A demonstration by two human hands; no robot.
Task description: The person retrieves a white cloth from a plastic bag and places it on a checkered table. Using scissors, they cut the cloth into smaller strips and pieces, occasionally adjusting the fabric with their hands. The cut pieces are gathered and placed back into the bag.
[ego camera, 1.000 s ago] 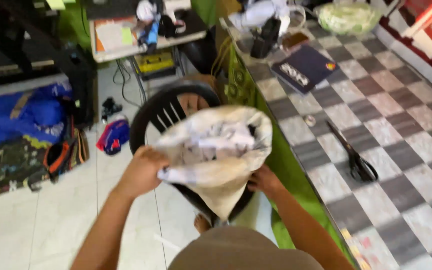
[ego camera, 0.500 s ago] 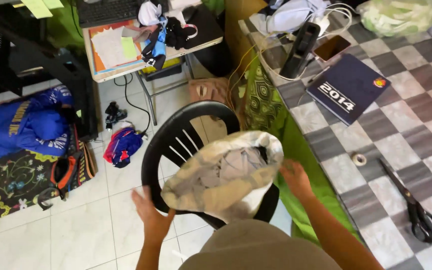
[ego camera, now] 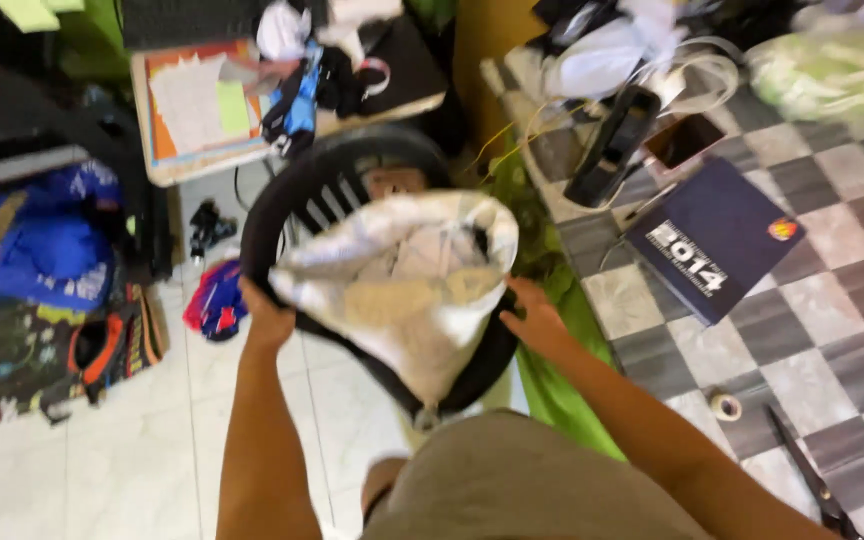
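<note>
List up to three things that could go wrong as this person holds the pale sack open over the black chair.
1. The left hand and right hand grip only the rim of the pale sack, so an edge might slip and the mouth fold shut.
2. The sack hangs across the black plastic chair; it could snag on the slats.
3. The scissors lie near the right elbow on the checkered tablecloth; a bump might knock them off.

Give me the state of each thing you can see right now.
Cloth bag: held open, mouth up, above the chair.
Left hand: gripping the bag's edge.
Right hand: at the bag's other edge.
Black plastic chair: upright, under the bag.
Dark blue book: closed, flat.
Scissors: closed, flat.
</note>
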